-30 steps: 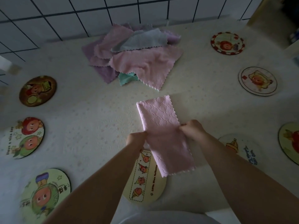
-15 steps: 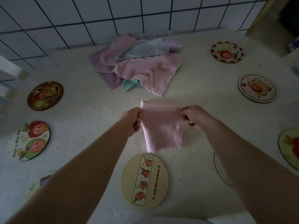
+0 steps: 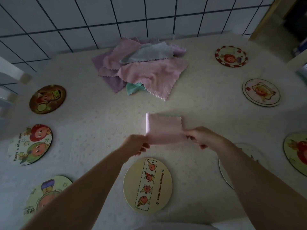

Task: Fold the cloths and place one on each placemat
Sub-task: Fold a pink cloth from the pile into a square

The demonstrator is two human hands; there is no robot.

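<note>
Two hands, left (image 3: 138, 144) at 9 o'clock and right (image 3: 200, 137) at 3, pinch the near corners of the folded pink cloth (image 3: 163, 128) above the mat (image 3: 147, 185); soft, light, floppy, it is best held by edges.

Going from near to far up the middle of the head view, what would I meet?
Cream placemat → folded pink cloth, held by the left hand and right hand → pile of cloths → tiled wall.
</note>
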